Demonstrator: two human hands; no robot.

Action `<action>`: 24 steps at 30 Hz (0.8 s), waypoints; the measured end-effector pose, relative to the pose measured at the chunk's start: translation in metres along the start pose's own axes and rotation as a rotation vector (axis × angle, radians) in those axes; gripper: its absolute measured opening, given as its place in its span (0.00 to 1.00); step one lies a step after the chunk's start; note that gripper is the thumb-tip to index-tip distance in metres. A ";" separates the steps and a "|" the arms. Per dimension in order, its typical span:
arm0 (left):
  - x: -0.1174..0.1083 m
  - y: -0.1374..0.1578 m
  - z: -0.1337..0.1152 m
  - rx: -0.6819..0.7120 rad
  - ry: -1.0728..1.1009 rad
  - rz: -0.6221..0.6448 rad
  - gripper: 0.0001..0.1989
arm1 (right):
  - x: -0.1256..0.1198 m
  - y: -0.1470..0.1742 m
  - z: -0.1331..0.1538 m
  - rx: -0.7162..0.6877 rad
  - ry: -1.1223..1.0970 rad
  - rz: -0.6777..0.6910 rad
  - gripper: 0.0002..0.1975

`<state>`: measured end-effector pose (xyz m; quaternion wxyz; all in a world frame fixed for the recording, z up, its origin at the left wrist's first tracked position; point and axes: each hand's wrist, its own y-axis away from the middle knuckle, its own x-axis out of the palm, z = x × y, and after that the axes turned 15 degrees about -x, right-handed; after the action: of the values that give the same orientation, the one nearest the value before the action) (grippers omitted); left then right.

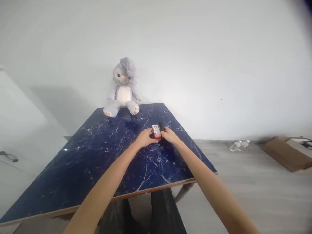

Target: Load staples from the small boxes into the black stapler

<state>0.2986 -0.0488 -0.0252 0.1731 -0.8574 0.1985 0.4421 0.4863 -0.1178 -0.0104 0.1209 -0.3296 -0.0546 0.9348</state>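
Note:
A small red-and-white box (156, 132) with printed sides is between my hands, over the right part of the blue table. My left hand (145, 137) curls around its left side, with the thumb along the near edge. Close against the box's right side is a dark, narrow object (161, 125), its kind too small to make out. My right hand (170, 135) closes on that dark object, and its thumb reaches to the box's edge. The palm hides part of the dark object.
A grey plush toy (123, 94) sits at the far edge of the dark blue marbled table (97, 156), against the wall. Clear plastic bottles (236, 146) and a cardboard box (287, 152) are on the floor at right. A black cable or handle (9, 157) shows at left.

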 end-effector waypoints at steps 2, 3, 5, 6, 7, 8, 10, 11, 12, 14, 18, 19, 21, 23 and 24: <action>0.026 -0.027 -0.028 0.079 -0.025 0.021 0.39 | -0.028 -0.012 -0.022 0.044 0.028 -0.079 0.23; 0.038 -0.039 -0.042 0.093 -0.040 0.016 0.38 | -0.041 -0.017 -0.032 0.068 0.040 -0.116 0.23; 0.059 -0.059 -0.065 0.098 -0.073 0.016 0.37 | -0.060 -0.025 -0.048 0.106 0.061 -0.184 0.22; 0.067 -0.066 -0.073 0.097 -0.074 0.009 0.36 | -0.066 -0.026 -0.055 0.119 0.067 -0.214 0.22; 0.074 -0.070 -0.080 0.092 -0.078 0.005 0.37 | -0.069 -0.027 -0.060 0.129 0.070 -0.243 0.22; 0.078 -0.072 -0.083 0.077 -0.080 -0.008 0.39 | -0.070 -0.026 -0.065 0.138 0.070 -0.271 0.23; 0.078 -0.069 -0.082 0.037 -0.099 -0.054 0.45 | -0.067 -0.019 -0.070 0.155 0.073 -0.343 0.26; 0.074 -0.065 -0.076 0.020 -0.116 -0.089 0.49 | -0.064 -0.015 -0.072 0.147 0.079 -0.418 0.28; 0.067 -0.058 -0.068 0.011 -0.137 -0.131 0.51 | -0.061 -0.009 -0.072 0.119 0.093 -0.518 0.29; 0.044 -0.041 -0.041 0.035 -0.187 -0.213 0.46 | -0.054 0.001 -0.067 -0.010 0.142 -0.730 0.28; -0.022 0.002 0.039 -0.022 -0.306 -0.355 0.29 | -0.033 0.005 -0.031 -0.326 0.226 -0.769 0.21; -0.038 0.011 0.060 -0.076 -0.321 -0.369 0.28 | -0.022 0.002 -0.017 -0.382 0.235 -0.688 0.21; -0.064 0.026 0.094 -0.183 -0.339 -0.398 0.29 | 0.007 -0.008 0.014 -0.477 0.260 -0.444 0.20; -0.080 0.035 0.115 -0.285 -0.339 -0.486 0.34 | 0.043 -0.019 0.043 -0.544 0.302 -0.128 0.20; -0.084 0.036 0.120 -0.309 -0.339 -0.502 0.35 | 0.061 -0.023 0.054 -0.559 0.329 -0.019 0.22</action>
<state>0.1535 -0.0077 -0.0265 0.1751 -0.8100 -0.1199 0.5467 0.4106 -0.0812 -0.0015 0.0417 -0.4959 -0.2919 0.8168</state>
